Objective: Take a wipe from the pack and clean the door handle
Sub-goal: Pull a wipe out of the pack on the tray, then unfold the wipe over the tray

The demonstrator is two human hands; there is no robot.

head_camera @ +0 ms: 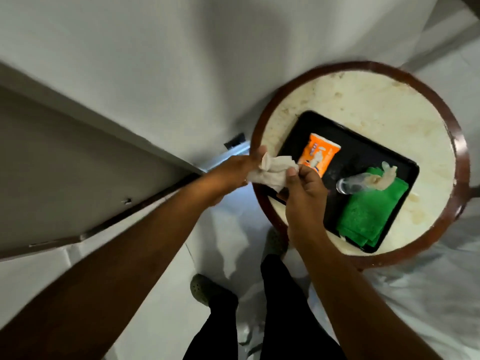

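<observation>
- Wipe (pixel 270 170), crumpled, pinched by fingers of both hands beside the orange pack (pixel 319 154).
- Risk: bunched cloth may clean poorly; door handle unseen.

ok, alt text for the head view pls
Both hands, left hand and right hand, hold a crumpled white wipe over a round table's edge. A black tray holds an orange wipe pack, green cloth and clear gloves.
</observation>
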